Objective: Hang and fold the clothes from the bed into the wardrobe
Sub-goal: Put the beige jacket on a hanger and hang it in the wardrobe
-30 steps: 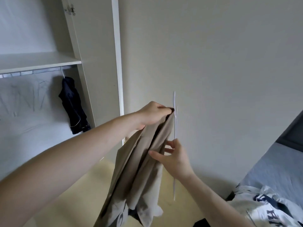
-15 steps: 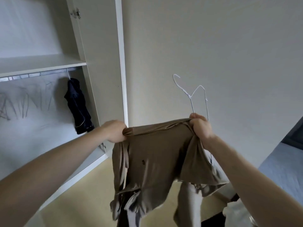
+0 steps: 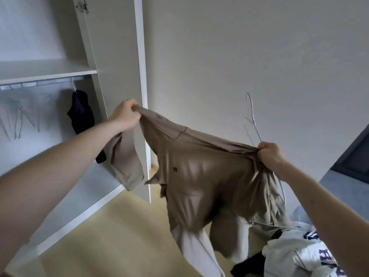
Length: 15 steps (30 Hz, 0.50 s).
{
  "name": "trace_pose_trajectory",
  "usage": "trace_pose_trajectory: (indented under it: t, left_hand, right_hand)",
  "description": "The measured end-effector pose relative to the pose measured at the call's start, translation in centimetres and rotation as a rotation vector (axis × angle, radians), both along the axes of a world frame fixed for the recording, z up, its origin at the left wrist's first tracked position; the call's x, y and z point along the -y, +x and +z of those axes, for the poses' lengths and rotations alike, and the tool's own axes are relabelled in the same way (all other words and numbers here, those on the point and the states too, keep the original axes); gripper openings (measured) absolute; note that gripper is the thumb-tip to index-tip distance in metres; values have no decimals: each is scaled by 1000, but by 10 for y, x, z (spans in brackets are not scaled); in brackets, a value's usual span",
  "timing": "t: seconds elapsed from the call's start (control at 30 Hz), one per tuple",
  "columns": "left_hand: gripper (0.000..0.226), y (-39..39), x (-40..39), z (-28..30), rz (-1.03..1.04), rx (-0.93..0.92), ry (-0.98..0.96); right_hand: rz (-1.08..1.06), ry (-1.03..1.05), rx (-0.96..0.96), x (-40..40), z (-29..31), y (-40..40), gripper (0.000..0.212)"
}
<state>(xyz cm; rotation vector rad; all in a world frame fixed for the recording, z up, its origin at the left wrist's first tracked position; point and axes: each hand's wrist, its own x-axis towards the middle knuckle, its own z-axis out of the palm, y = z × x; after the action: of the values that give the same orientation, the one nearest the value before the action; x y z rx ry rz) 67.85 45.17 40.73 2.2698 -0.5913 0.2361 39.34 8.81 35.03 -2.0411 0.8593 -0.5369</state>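
Observation:
A tan shirt with a small dark chest logo is stretched wide in the air between my two hands. My left hand grips one end of its upper edge, up near the wardrobe door. My right hand grips the other end, lower, together with a white wire hanger whose hook sticks up above the fist. The hanger's lower part runs down behind the cloth. The open wardrobe stands at the left.
A dark garment hangs from the rail under the shelf, beside several bare wire hangers. The open wardrobe door stands just behind my left hand. A white printed garment and dark clothes lie on the bed at lower right.
My hands moved apart, spreading the bunched shirt flat. The left hand rose toward the wardrobe door. The right hand took the shirt's edge and the hanger and moved right.

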Motion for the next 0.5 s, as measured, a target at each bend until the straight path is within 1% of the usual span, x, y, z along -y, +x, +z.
trace_pose_trajectory:
  t: [0.1, 0.23, 0.33, 0.4, 0.43, 0.47, 0.5]
  left_hand:
    - [21, -7, 15, 42, -57, 82, -10]
    - [31, -22, 27, 81, -121, 208, 75]
    - [36, -41, 41, 104, -175, 297, 121]
    - [39, -54, 54, 119, -193, 400, 138]
    - [38, -61, 61, 125, -201, 464, 159]
    - [34, -68, 69, 131, -213, 527, 188]
    - [29, -74, 77, 136, -234, 590, 226]
  right_hand:
    - [-28, -87, -34, 15, -5, -6, 29]
    - [-60, -137, -65, 26, -7, -11, 31]
    - [-104, -156, -64, 17, -12, -14, 30]
    - [-84, -131, 9, -2, -14, -9, 26]
    - [-33, -78, 77, -17, -15, -3, 26]
    - [37, -10, 157, -34, -13, 5, 29]
    - [110, 45, 235, -53, -8, 13, 37]
